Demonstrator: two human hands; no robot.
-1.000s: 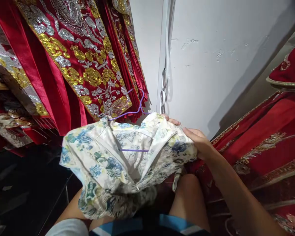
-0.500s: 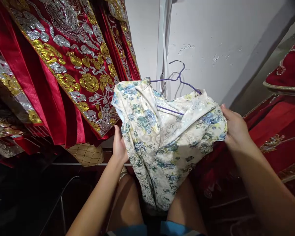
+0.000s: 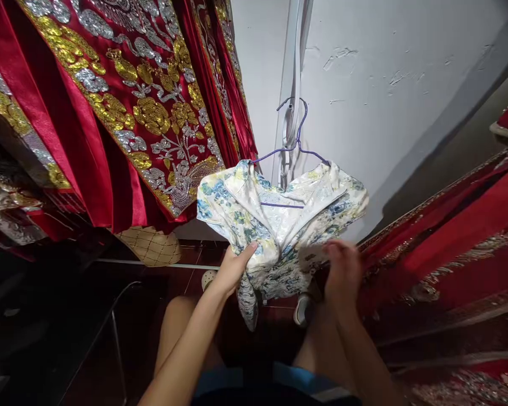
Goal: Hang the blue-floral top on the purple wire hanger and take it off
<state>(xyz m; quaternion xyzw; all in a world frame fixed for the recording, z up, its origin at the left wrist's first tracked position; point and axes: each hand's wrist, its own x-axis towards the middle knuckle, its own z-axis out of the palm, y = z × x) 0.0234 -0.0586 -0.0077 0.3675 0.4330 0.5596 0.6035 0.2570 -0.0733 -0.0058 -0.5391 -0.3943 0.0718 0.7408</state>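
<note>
A cream dress (image 3: 254,225) with blue, green and yellow flowers, short sleeves and a V-neck hangs from a thin purple hanger (image 3: 298,144). The hanger's hook points up and touches nothing that I can make out. My left hand (image 3: 236,265) grips the dress at its left side below the sleeve, thumb on the front and fingers hidden behind the cloth. Beside the dress's right side is my right hand (image 3: 342,268), smeared by motion. Whether its fingers touch the fabric cannot be told. The lower part of the dress hangs foreshortened between my legs.
Red costumes with gold and silver sequins (image 3: 152,115) hang at the left. More red embroidered garments (image 3: 444,259) fill the right side. Ahead is a scuffed white wall (image 3: 364,101) with a vertical strip. A thin metal bar (image 3: 118,338) stands low at left.
The dress has swung lower and more upright. My left hand has moved inward and up onto its front. My right hand has left the right sleeve and moved down and inward.
</note>
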